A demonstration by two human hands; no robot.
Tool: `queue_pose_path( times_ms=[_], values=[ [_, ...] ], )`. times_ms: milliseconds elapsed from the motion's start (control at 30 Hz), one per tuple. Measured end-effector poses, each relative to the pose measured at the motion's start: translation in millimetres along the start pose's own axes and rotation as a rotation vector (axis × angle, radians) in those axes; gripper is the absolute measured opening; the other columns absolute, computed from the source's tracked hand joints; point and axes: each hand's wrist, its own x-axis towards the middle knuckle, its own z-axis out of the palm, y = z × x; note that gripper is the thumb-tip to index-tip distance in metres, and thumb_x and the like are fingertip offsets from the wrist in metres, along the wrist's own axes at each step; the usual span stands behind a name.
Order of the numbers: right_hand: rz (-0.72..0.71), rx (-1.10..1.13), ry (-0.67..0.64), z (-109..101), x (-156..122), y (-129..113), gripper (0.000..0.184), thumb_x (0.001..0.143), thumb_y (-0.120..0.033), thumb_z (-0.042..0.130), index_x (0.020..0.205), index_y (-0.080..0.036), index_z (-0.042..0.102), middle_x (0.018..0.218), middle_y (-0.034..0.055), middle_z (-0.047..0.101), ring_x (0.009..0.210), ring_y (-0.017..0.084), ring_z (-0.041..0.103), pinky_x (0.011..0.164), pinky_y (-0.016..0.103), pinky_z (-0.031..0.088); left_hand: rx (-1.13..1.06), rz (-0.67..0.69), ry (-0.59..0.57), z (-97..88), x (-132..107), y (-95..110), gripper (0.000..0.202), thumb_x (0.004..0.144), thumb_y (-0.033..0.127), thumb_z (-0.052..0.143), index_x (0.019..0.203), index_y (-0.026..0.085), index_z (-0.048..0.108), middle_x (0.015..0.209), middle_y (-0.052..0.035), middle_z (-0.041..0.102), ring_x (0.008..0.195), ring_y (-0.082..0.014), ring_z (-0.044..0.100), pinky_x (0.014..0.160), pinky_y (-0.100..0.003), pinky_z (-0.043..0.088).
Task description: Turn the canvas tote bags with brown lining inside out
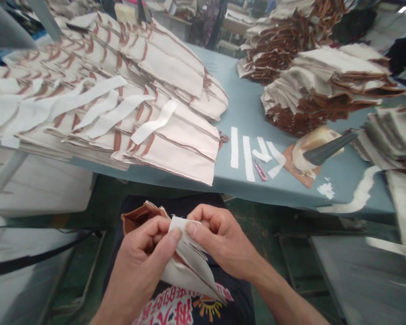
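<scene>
Over my lap I hold a cream fabric piece with brown lining (192,271), its open end pointing up and left. A short white strip (180,223) lies at its edge, between my hands. My left hand (142,253) is closed, thumb and fingers pinching the strip's left side together with the fabric. From the right, my right hand (219,239) is closed too, its thumb pressing near the strip's other side. The fingers behind the fabric are hidden, so how the strip meets the edge there cannot be made out.
A blue-grey table (223,180) stands ahead, with overlapping cream pieces (179,153) at left. Loose white strips (234,146), pink thread snips (260,170) and a glue-smeared pot with a dark handle (307,149) lie at right. Stacks of brown-edged pieces (311,85) stand behind.
</scene>
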Motion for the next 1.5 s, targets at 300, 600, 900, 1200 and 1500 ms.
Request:
queue_pose_path(
  times_ms=[300, 600, 900, 1200, 1500],
  values=[
    [0.056, 0.011, -0.037, -3.2, 5.4, 2.1, 0.047, 0.095, -0.061, 0.081, 0.082, -0.020, 0.061, 0.066, -0.0070, 0.050, 0.056, 0.008, 0.035, 0.051, 0.021, 0.028, -0.099, -0.003, -0.034, -5.7, 4.8, -13.3, 0.040, 0.091, 0.051, 0.080, 0.070, 0.020, 0.065, 0.057, 0.0027, 0.061, 0.052, -0.0105, 0.048, 0.049, -0.020, 0.037],
    [-0.003, -0.151, -0.043, -10.3, 2.6, -2.8, 0.033, 0.099, -0.047, 0.072, 0.082, -0.020, 0.063, 0.070, -0.0053, 0.053, 0.060, 0.009, 0.039, 0.052, 0.022, 0.030, -0.207, -0.138, -0.037, -5.5, 1.2, -14.4, 0.047, 0.077, 0.058, 0.095, 0.072, 0.019, 0.069, 0.056, 0.0008, 0.067, 0.050, -0.0125, 0.054, 0.049, -0.019, 0.043],
    [-0.689, -0.767, 0.175, -11.9, 5.7, 14.5, 0.046, 0.092, -0.028, 0.081, 0.134, -0.019, 0.065, 0.131, 0.0143, 0.080, 0.123, 0.028, 0.076, 0.107, 0.043, 0.062, -0.396, -0.163, -0.074, -7.9, 15.5, -32.2, 0.057, 0.075, 0.068, 0.100, 0.079, 0.015, 0.078, 0.061, -0.0007, 0.068, 0.053, -0.0115, 0.056, 0.051, -0.017, 0.048],
    [-1.022, -1.016, 0.468, 6.9, 19.3, 36.4, 0.026, 0.101, -0.016, 0.069, 0.126, -0.021, 0.066, 0.128, 0.0146, 0.082, 0.121, 0.026, 0.077, 0.108, 0.041, 0.063, -0.474, -0.132, -0.025, -0.6, 19.7, -45.5, 0.049, 0.080, 0.060, 0.099, 0.100, 0.018, 0.082, 0.071, 0.0005, 0.073, 0.060, -0.0144, 0.062, 0.057, -0.020, 0.054],
    [-1.146, -1.024, 0.460, 11.4, 28.7, 41.7, 0.010, 0.112, -0.016, 0.060, 0.109, -0.022, 0.067, 0.101, 0.0075, 0.086, 0.092, 0.022, 0.076, 0.091, 0.036, 0.063, -0.201, 0.031, -0.005, -4.0, 19.5, -44.7, 0.042, 0.093, 0.057, 0.083, 0.109, 0.019, 0.084, 0.090, -0.0036, 0.079, 0.073, -0.0184, 0.067, 0.068, -0.025, 0.056]
  ],
)
